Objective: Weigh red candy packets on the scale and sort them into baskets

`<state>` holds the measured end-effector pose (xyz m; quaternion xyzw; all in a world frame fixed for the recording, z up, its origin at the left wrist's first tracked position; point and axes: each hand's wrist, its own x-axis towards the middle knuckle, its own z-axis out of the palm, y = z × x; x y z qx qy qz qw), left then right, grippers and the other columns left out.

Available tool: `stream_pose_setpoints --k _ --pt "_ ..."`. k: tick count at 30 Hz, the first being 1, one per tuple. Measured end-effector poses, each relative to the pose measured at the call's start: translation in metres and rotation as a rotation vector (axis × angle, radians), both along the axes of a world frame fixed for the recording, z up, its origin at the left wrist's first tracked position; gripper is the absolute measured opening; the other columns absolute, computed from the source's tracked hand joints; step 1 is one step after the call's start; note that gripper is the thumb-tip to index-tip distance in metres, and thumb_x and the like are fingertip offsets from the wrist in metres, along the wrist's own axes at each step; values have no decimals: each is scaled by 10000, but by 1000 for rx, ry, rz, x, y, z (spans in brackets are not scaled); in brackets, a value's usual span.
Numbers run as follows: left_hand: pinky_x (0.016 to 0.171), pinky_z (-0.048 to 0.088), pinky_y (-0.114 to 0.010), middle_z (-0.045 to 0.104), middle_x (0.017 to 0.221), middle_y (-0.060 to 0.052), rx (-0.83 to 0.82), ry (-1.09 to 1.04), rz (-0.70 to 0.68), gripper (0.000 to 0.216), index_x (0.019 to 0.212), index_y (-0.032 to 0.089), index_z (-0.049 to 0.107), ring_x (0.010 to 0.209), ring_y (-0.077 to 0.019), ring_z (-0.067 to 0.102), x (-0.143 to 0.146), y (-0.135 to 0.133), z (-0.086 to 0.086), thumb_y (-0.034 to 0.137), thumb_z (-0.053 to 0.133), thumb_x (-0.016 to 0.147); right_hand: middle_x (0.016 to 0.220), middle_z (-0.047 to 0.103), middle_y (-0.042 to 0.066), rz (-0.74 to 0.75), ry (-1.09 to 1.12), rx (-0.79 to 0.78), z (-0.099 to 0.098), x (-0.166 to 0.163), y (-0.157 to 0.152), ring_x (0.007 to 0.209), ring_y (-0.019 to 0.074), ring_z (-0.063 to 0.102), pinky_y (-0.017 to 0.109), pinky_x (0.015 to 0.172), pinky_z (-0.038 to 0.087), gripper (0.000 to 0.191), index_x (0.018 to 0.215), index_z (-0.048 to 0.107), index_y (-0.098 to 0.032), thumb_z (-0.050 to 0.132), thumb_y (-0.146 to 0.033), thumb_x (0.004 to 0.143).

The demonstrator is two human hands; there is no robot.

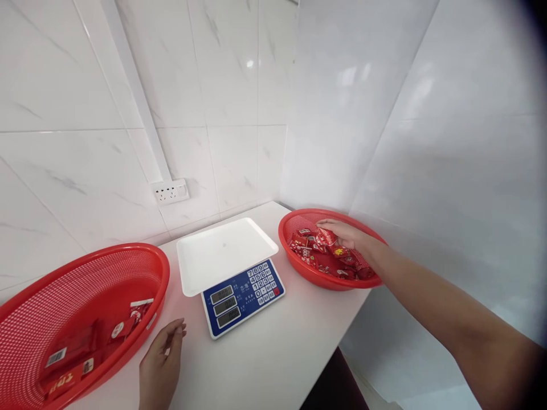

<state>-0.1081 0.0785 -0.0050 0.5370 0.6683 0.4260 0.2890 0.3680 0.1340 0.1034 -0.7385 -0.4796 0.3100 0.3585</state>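
My right hand reaches into a red mesh basket at the right end of the white counter, its fingers closed round a small red packet on top of several red packets. My left hand rests on the counter near the front, fingers loosely curled and empty, beside a larger red mesh basket that holds several red packets. Between the baskets stands a digital scale with a blue keypad face and a bare white weighing tray.
The white counter sits in a corner of white marble-look tiled walls. A wall socket hangs behind the scale under a white cable duct. The counter's right edge drops off beside my right arm, with dark floor below.
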Motion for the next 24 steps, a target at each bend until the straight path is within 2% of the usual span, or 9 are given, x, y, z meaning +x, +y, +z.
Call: stream_pose_setpoints --k 3,7,13,15,18,24 --pt "743 538 -369 701 953 -88 19 -12 -10 425 887 210 634 873 -276 666 0 0 -2 542 518 648 964 645 74 62 202 78 8 -25 14 808 178 629 277 645 539 242 1052 532 -207 463 -330 855" --pt "717 543 -340 699 936 -89 68 -59 -36 402 887 194 634 835 -252 674 1 -2 -2 519 527 676 990 640 58 214 404 153 19 -84 41 856 156 627 288 747 534 204 1051 521 -215 460 -267 864" --pt "712 540 -337 695 891 -97 170 -120 -38 367 869 172 645 782 -227 676 2 -4 -2 488 539 716 955 621 17 480 666 93 24 -186 67 753 137 614 307 660 545 246 1071 499 -258 557 -250 832" --pt "712 536 -336 693 878 -96 189 -137 -34 357 868 169 648 775 -222 673 2 -4 -3 478 542 725 954 612 14 552 674 46 22 -208 70 749 137 609 310 637 548 275 1111 482 -273 550 -258 844" --pt "710 530 -331 689 877 -93 203 -143 -45 322 883 167 645 767 -211 669 1 -4 -6 440 531 754 980 612 36 576 577 0 16 -228 72 801 136 607 277 631 546 303 1172 457 -264 506 -247 874" --pt "724 521 -320 686 885 -80 202 -145 -69 278 891 180 645 785 -201 662 1 -4 -10 405 524 781 1155 562 97 422 374 62 11 -234 74 857 151 606 239 608 537 387 1250 407 -233 489 -275 874"
